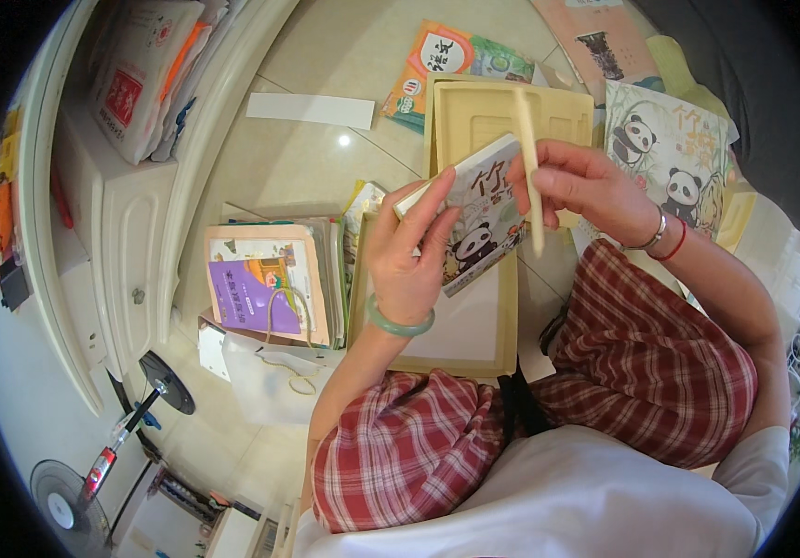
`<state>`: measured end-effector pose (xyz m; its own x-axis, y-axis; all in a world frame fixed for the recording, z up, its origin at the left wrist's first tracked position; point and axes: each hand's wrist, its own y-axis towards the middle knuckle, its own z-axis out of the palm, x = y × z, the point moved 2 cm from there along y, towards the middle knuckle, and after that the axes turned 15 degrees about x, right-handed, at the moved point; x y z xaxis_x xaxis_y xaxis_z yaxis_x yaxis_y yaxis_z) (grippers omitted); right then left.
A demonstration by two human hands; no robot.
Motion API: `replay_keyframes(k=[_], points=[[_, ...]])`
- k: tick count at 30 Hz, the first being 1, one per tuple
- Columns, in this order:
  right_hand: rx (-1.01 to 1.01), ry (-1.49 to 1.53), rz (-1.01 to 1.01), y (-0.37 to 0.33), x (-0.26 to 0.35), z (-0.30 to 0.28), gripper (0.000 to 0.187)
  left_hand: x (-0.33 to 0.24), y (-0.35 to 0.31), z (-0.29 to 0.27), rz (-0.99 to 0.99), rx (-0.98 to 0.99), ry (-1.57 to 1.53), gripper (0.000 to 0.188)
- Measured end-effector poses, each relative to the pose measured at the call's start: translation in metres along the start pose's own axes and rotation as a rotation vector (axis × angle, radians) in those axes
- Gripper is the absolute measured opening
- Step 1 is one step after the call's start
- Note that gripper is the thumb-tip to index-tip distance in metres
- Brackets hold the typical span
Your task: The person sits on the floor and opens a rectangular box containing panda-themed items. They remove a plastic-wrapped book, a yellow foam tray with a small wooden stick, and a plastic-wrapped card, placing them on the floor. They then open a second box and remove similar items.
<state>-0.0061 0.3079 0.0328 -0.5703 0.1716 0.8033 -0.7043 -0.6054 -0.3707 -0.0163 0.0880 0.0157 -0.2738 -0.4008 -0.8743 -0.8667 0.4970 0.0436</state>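
Observation:
My left hand (409,251), with a jade-green bangle on its wrist, grips a small thick notebook or box with a panda cover (480,219), tilted above an open pale-yellow box (504,349). In my right hand (586,186) is a long thin pale-yellow piece (537,232), pinched between thumb and fingers. It stands nearly upright in the picture, close to the panda cover's right edge; I cannot tell whether it is a stick or a flat piece seen edge-on. Beyond my hands lies a pale-yellow moulded tray (474,102). A larger panda-printed sheet or lid (646,112) lies to the right.
Left of the box stands a bin of books and papers (260,242), a gold cord hanging over it. A white strip (312,110) and a colourful textbook (428,60) lie on the tiled floor. A white cabinet (130,214) and a dumbbell (130,418) are at the left.

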Motion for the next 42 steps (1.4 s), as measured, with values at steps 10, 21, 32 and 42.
replay_keyframes(k=[10,21,32,42], points=[[-0.043,-0.4,0.078,0.011,-0.013,0.006,0.023,0.009,0.0,0.01,0.087,0.014,0.031,0.04],[-0.1,-0.356,0.09,0.02,-0.045,0.008,0.026,0.013,-0.001,0.017,0.124,0.002,0.034,0.035],[-0.073,-0.608,-0.064,0.019,-0.057,0.009,0.026,0.013,-0.012,0.004,-0.027,0.117,-0.019,0.03],[-0.044,-0.637,-0.019,0.033,-0.056,0.013,0.029,0.037,-0.039,-0.01,-0.064,0.077,-0.032,0.029]])
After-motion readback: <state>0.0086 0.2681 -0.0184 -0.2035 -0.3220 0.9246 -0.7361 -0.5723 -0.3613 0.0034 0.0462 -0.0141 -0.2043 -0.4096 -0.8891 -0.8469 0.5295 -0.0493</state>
